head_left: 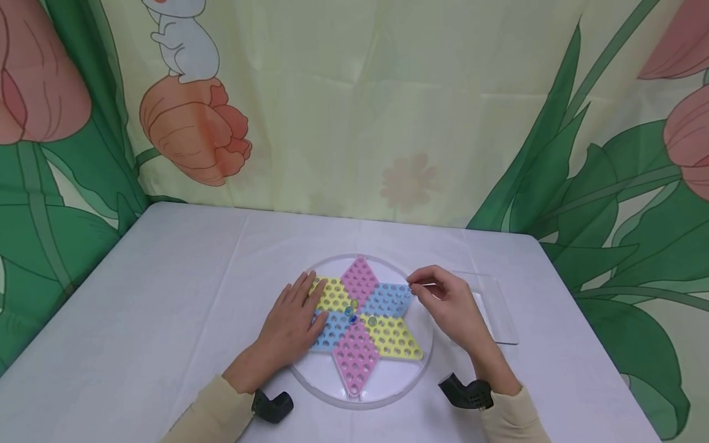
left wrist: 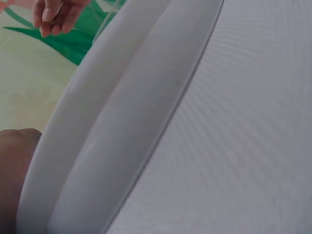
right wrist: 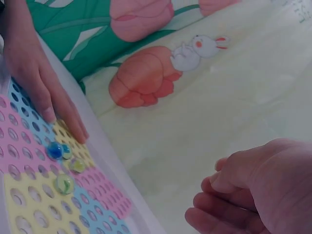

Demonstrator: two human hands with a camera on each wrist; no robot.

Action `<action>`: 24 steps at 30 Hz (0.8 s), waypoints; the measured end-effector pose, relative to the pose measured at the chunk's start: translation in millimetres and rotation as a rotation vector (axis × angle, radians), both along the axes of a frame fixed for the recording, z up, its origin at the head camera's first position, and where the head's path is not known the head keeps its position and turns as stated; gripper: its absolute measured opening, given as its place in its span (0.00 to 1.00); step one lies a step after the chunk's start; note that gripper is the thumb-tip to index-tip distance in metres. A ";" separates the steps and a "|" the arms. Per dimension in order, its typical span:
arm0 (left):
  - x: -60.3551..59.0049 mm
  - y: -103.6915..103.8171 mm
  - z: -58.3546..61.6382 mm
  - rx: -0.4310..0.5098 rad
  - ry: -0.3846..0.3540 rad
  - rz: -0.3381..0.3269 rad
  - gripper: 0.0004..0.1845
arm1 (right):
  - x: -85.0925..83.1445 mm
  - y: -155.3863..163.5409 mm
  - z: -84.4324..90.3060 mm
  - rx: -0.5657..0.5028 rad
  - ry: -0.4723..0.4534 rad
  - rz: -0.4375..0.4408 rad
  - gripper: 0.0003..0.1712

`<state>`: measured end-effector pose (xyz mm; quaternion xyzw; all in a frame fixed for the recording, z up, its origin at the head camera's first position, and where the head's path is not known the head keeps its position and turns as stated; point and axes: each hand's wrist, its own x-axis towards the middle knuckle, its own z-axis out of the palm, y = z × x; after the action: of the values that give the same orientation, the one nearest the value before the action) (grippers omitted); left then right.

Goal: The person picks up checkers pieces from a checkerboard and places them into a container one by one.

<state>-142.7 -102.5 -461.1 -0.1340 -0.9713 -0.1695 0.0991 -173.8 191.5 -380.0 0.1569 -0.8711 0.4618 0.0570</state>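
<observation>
A round white Chinese checkers board (head_left: 394, 384) with a pink, yellow and blue star of holes lies on the table. Near its centre sit several glass marbles: a dark blue marble (right wrist: 55, 150), a yellow-green marble (right wrist: 77, 165) and a clear green marble (right wrist: 64, 184) among them. My left hand (head_left: 290, 320) lies flat over the board's left side, fingers spread on the yellow and blue points. Above the right edge, by the blue point, my right hand (head_left: 445, 304) pinches a small marble between thumb and forefinger; the fingertips mostly hide it.
A clear plastic tray (head_left: 501, 311) lies to the right of the board, partly behind my right hand. The white-covered table (head_left: 166, 295) ends at a flowered curtain (head_left: 354, 123) at the back. Each wrist carries a black camera (head_left: 468, 394).
</observation>
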 end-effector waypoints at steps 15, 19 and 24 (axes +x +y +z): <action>0.0 -0.7 -0.5 0.011 0.003 -0.011 0.34 | 6.1 -28.6 -20.7 -0.036 -0.009 0.232 0.08; -0.2 -0.7 0.2 0.007 0.005 -0.008 0.34 | 6.5 -34.2 -26.7 -0.031 -0.016 0.280 0.08; 0.2 -0.5 0.9 0.014 0.008 -0.006 0.34 | 6.7 -39.2 -32.4 0.002 -0.050 0.298 0.08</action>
<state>-142.5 -103.0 -460.1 -0.1368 -0.9693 -0.1761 0.1032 -167.0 152.3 -412.5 0.2730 -0.8397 0.4682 -0.0338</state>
